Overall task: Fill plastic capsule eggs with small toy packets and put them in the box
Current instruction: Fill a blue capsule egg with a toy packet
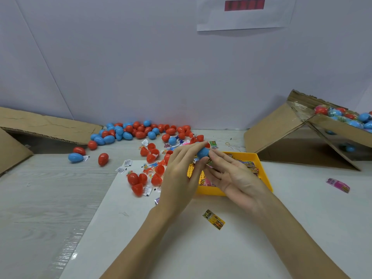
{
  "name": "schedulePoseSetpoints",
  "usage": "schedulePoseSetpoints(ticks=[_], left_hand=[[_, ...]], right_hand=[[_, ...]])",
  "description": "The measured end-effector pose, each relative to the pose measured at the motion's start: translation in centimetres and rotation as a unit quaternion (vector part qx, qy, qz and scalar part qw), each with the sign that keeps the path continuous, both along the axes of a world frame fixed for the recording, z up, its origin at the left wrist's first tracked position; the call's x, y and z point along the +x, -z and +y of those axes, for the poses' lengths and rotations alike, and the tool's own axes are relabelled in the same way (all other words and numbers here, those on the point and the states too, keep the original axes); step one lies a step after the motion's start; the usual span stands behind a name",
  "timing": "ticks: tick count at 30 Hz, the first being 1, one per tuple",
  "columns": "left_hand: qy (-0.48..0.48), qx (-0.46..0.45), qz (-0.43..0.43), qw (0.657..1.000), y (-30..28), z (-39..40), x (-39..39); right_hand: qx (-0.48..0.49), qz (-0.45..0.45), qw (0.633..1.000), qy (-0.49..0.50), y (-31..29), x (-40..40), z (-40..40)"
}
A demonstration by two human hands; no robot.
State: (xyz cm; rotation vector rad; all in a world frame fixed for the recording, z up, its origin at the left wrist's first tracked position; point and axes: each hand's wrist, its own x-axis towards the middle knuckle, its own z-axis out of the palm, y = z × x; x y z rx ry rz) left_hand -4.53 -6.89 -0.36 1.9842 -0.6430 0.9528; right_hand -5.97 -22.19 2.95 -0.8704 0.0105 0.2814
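Blue capsule egg [203, 152] pinched between fingers of left hand [181, 174] and right hand [233, 176] above yellow tray [263, 174]; if squeezed off-centre, packet [209, 164] may be ejected.

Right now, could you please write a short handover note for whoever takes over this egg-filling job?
Left hand and right hand: together hold a blue capsule egg at the fingertips, a toy packet just under it, above the yellow tray of packets.
Done: the box at far right already holds filled eggs.
Left: a pile of red and blue eggs at the back, open red halves near the tray, and stray packets on the table.
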Motion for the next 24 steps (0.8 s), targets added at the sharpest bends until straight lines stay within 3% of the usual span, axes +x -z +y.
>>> schedulePoseSetpoints(ticks=[8, 14, 24], left_hand=[[0.048, -0.039, 0.030, 0.998, -0.15, 0.06, -0.08], [0.081, -0.071, 0.074, 0.991, -0.07, -0.03, -0.19], [0.075, -0.087, 0.072, 0.991, -0.02, -0.28, -0.66]], right_hand=[[0.065, 0.064, 0.996, -0.020, 0.25, -0.22, 0.74], [0.053, 0.064, 0.997, -0.005, 0.48, -0.11, 0.77], [0.007, 0.058, 0.998, 0.010, 0.64, -0.03, 0.63]])
